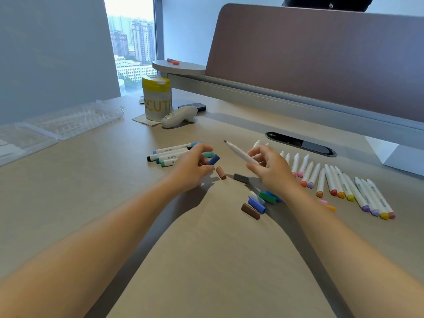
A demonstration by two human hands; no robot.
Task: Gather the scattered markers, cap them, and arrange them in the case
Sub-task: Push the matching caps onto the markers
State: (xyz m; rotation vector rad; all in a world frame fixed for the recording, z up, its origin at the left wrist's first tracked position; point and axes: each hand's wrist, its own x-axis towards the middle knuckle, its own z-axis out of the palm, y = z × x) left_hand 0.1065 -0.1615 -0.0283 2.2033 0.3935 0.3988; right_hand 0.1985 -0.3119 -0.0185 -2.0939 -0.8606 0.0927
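Beige office desk by a window: capping step in hand, right hand fingers clamped on an uncapped white marker, left hand fingers pinching a dark blue plastic cap. Next move likely needs cap lined up with the bare tip and pushed on, if colours match. Clear plastic marker case lies open far left, seemingly with no markers inside; capped ones lie beside the left hand.

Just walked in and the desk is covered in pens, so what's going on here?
A person is capping markers at a desk. The right hand holds an uncapped marker, and the left hand pinches a dark blue cap. More loose caps lie between the arms. Several capped markers sit by the left hand, and a row of half-capped ones lies right. The clear case lies open, far left.
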